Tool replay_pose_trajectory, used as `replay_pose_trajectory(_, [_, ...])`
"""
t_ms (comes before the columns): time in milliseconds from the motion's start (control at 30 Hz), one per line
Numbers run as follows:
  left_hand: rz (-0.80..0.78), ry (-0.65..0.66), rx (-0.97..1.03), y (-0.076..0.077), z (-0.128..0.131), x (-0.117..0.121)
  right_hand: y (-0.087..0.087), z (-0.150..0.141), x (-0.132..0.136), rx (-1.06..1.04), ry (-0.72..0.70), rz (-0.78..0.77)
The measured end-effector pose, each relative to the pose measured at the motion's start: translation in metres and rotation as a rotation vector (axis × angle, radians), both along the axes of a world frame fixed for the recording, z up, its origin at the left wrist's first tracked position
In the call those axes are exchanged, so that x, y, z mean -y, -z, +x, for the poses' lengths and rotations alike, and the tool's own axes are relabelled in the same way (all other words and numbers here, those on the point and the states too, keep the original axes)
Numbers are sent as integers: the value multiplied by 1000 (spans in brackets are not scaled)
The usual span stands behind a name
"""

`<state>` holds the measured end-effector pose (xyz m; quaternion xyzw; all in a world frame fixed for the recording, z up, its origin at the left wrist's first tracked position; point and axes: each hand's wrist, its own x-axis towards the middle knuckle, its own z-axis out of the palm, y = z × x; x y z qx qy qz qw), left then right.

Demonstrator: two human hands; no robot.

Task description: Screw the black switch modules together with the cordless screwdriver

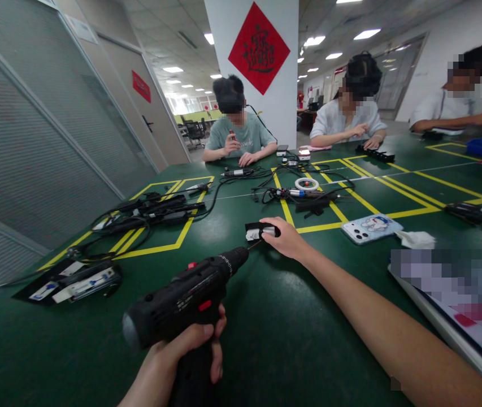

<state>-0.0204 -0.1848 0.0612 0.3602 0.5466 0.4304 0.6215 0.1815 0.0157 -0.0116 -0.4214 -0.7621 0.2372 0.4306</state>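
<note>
My left hand (194, 345) is closed round the handle of a black cordless drill (181, 299) with red buttons. A thin bit (255, 245) in its chuck points away and to the right, its tip beside a small black piece with a white label and a silvery part (254, 232). That piece is in the grip of my right hand (285, 237), close to the table surface. Whether the bit touches the piece, I cannot tell. My right fingers hide part of the piece.
Left on the green table (224, 215) lie bundled black cables and tools (151, 209) and a black case with white labels (79, 282). A phone (372, 227), a tissue (416, 239) and a screen device (456, 311) are at right. Several people sit opposite.
</note>
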Motion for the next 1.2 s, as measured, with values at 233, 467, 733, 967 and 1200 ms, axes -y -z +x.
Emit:
replay_pose_trajectory(233, [20,11,6,-2,0,-1,1,1,-1,-10,-11,-19])
replay_pose_trajectory(467, [-16,11,-19,0,-3,0,1,1,-1,-27,-16,-21])
replay_pose_trajectory(733, [3,11,-8,-4,1,0,0,1,-1,-14,-15,-26])
replay_pose_trajectory(967, [3,4,-17,-4,1,0,0,1,-1,-34,-32,-24])
replay_pose_trajectory(1200, [-6,43,-3,-2,-4,-1,2,1,-3,-34,-44,-11])
